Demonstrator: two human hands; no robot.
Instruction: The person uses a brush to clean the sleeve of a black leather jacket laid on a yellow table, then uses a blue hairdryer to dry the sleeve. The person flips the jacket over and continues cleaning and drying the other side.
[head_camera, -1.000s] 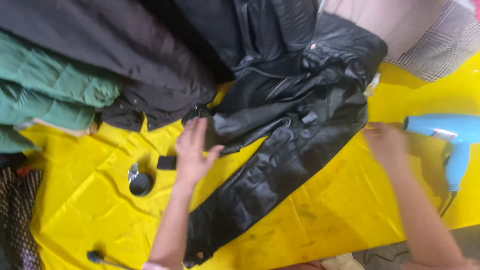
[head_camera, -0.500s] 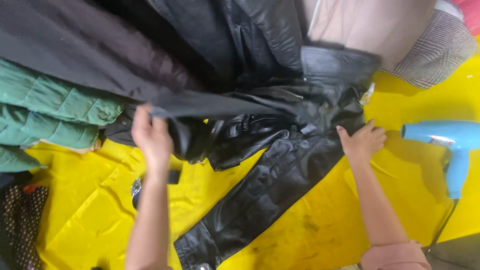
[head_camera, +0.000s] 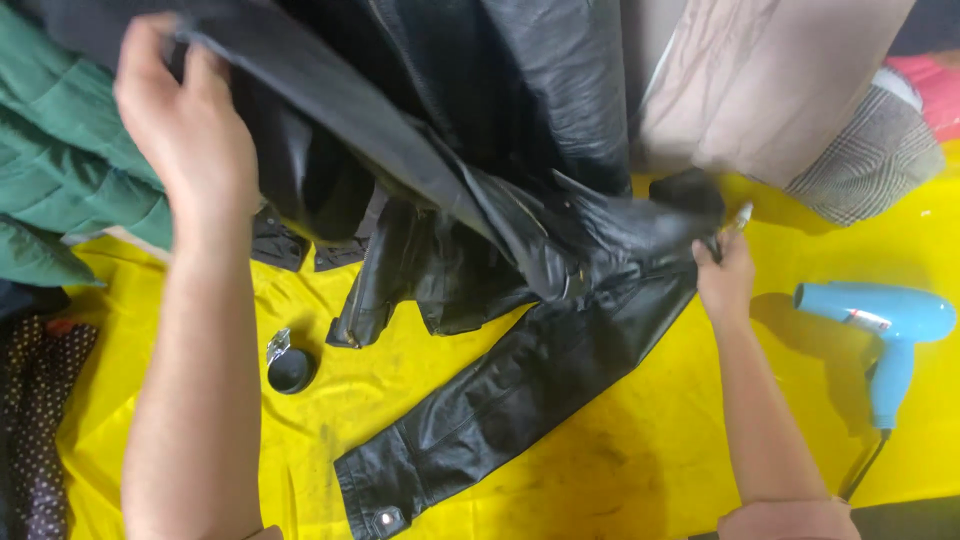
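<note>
Jacket (head_camera: 520, 300) front panel is now raised off the yellow bench (head_camera: 620, 460) by left hand (head_camera: 185, 130), fingers pinching its edge; right hand (head_camera: 725, 280) has shifted from bench to collar, fingers gripping it

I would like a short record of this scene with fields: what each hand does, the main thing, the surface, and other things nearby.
left hand: lifts one edge of the black leather jacket
right hand: grips the jacket's other side
surface: yellow sheet
nearby: blue hair dryer, small black round tin, green quilted coat, beige garment
</note>
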